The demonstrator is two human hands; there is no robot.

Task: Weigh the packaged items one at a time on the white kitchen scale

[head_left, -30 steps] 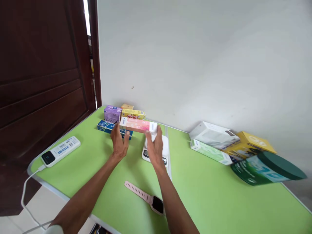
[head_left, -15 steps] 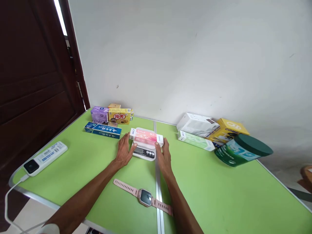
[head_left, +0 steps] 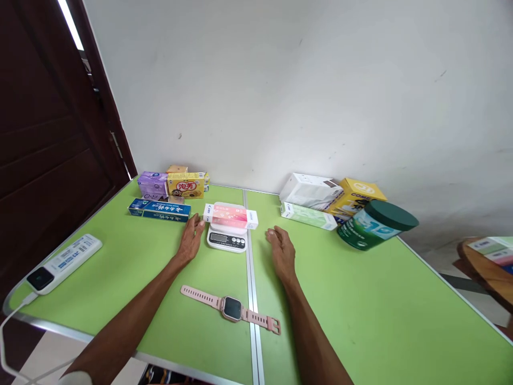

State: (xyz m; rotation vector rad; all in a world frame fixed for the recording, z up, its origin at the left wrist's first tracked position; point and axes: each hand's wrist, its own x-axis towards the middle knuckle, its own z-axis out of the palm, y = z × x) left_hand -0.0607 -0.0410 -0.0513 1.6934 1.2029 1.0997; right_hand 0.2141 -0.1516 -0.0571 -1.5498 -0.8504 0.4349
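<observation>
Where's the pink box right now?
Head view, left of centre: the pink box lies across the white scale, beyond its display, between the left hand and the right hand.

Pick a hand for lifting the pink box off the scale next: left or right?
Left, probably. The left hand is free and right by the left end of the pink box on the scale. The right hand is free too, but a wider gap separates it from the box.

The pink box (head_left: 230,216) hides part of the white scale (head_left: 227,241).
</observation>
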